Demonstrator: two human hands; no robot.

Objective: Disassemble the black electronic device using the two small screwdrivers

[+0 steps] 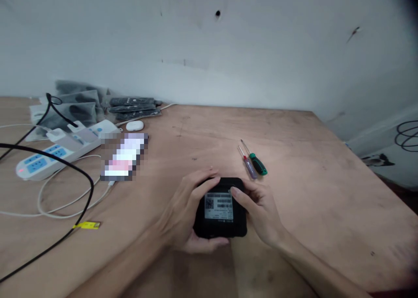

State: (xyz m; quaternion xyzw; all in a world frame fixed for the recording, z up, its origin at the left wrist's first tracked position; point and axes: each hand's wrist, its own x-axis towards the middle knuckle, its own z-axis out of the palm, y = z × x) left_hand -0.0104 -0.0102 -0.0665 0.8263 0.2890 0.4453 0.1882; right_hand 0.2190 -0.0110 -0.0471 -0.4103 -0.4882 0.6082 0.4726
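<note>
Both hands hold a small black square device (pixel 219 209) with a white barcode label facing up, just above the wooden table (pixel 310 180). My left hand (pixel 186 211) wraps its left side and underside, fingers curled round the edge. My right hand (pixel 257 209) grips the right side, with a finger laid on the top near the label. Two small screwdrivers lie just beyond the right hand: one with a green handle (pixel 257 163), one with a clear purple handle (pixel 248 164).
At the left lie a white power strip (pixel 58 152), white and black cables (pixel 65 193), a blurred-out phone (pixel 124 156), a white earbud case (pixel 135 125) and dark packets (pixel 133 107). A white wall rises behind. The table's right edge drops off.
</note>
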